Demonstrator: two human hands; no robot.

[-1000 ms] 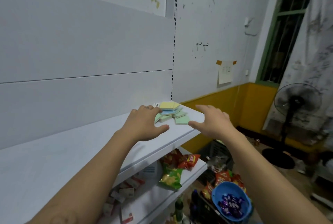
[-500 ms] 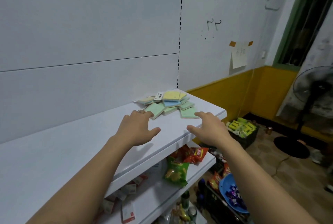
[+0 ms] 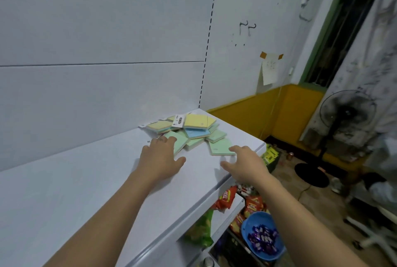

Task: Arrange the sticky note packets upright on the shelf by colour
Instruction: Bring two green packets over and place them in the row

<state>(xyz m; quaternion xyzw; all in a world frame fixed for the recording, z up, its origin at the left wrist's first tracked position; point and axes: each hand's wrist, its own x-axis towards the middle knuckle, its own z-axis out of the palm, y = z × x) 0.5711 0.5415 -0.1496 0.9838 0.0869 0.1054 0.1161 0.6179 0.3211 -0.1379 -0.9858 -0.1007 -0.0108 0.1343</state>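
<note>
both hands have slid a little further along the shelf [image 3: 86, 180] toward the heap of sticky note packets [image 3: 193, 133] than half a second ago, while the heap itself lies as it did. the left hand [image 3: 160, 159] is flat and spread, palm down, its fingertips reaching the near edge of a green packet [image 3: 178, 141] at the left front of the heap; whether they press it or only touch it i cannot tell. the right hand [image 3: 247, 163] is likewise spread and holds nothing, its forefinger at the near corner of another green packet [image 3: 221, 147] that lies apart at the right front. the packets sit at the far end of the shelf against the back panel, all lying flat and overlapped, with a yellow packet [image 3: 198, 121] on top and a blue packet [image 3: 197, 133] below it, so no sorting or standing up is done yet. this looks like the reach before the first pick. the next move calls for curling fingers round one packet, probably a loose green one at the front, lifting it off without dragging its neighbours, then turning it on edge. on the shelf below lie red snack bags [image 3: 225, 199] and a blue bowl [image 3: 261, 236].
</note>
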